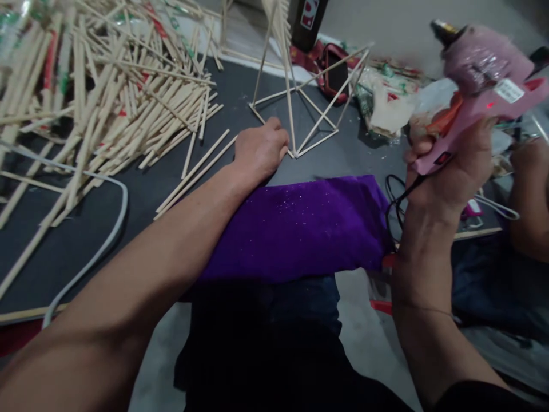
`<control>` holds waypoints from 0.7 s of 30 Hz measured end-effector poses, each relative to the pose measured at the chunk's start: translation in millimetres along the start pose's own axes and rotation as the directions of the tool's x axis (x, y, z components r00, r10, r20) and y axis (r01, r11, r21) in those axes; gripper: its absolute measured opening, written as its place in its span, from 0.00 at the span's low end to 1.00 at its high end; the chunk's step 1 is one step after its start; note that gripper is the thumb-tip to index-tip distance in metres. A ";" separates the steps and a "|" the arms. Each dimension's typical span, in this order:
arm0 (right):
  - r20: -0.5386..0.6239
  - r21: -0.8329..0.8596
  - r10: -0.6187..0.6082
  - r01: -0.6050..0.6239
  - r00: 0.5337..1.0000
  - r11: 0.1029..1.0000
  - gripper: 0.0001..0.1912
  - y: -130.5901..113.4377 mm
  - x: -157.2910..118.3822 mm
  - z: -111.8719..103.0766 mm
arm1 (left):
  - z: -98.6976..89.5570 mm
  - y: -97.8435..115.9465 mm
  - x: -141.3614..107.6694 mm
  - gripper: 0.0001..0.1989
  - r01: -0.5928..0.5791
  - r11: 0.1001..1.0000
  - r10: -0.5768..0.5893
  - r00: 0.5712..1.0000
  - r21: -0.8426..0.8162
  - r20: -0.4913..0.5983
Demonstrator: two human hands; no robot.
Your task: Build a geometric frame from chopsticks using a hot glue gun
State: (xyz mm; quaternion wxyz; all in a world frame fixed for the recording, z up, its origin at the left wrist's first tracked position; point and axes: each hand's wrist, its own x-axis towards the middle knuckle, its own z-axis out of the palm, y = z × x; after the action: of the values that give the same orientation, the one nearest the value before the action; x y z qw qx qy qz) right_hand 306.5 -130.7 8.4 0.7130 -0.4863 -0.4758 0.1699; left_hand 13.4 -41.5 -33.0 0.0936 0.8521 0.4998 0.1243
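My left hand (262, 147) is closed at the lower left edge of a frame of thin wooden sticks (290, 117) standing on the dark table; its fingertips are partly hidden, and what they pinch is hard to see. Raised at the right, my right hand (454, 157) is wrapped round the handle of a pink glue gun (486, 74) with an orange trigger, a small red light and its nozzle pointing up and left. A purple cloth (300, 226) with pale specks lies along the table's near edge, below my left hand.
Loose wooden sticks (158, 109) are heaped at the left, beside a grey cable (122, 206). Behind the frame are a dark bottle (307, 26) and a red-rimmed device (335, 71). Plastic wrappings (386, 106) lie to the right. Another person's arm (532, 194) is at the far right.
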 end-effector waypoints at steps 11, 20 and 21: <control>-0.082 0.176 0.376 -0.358 0.923 0.917 0.18 30.2 33.5 -30.1 | -0.9 1.3 -1.8 0.18 -0.010 0.992 0.010 1.000 0.124 0.001; 0.002 0.187 0.467 -0.459 0.884 0.868 0.15 34.1 35.7 -21.5 | -2.2 1.6 -1.7 0.19 -0.004 0.988 0.002 1.000 0.153 0.010; 0.032 0.168 0.424 -0.423 0.905 0.890 0.14 36.0 35.6 -22.5 | -2.6 1.5 -1.9 0.19 0.001 0.988 -0.003 1.000 0.157 0.016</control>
State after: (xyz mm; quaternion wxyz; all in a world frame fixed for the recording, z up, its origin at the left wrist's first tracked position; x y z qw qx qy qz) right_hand 350.9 -100.6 -5.8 0.6991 -0.5156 -0.3401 0.3603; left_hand 13.0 -43.8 -30.4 0.0303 0.8573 0.5080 0.0778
